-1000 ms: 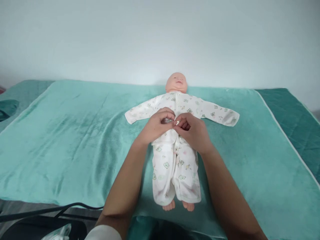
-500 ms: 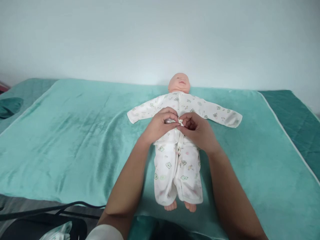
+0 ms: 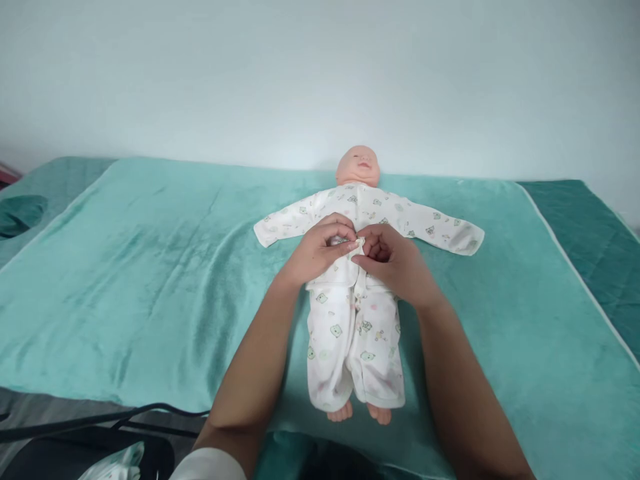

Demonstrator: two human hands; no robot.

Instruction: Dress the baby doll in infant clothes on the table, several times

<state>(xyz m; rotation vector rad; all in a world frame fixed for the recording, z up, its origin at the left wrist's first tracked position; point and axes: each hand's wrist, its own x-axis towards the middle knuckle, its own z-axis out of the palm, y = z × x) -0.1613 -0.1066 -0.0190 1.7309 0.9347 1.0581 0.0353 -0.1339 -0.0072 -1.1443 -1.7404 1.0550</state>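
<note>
From here, over the doll, my left hand pinches its shirt and my right hand is a bit wide.

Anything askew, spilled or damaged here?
Nothing looks spilled or damaged. Only the teal plush bed cover looks mildly rumpled: folds run left of the baby doll in white printed clothes, while the right lies flatter.

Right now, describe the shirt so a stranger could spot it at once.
On the green cover by the wall, a doll lies face up. The shirt is on its torso, left hand and right hand at its front. The pants below look similarly printed, but the shirt has long, outspread sleeves.
</note>
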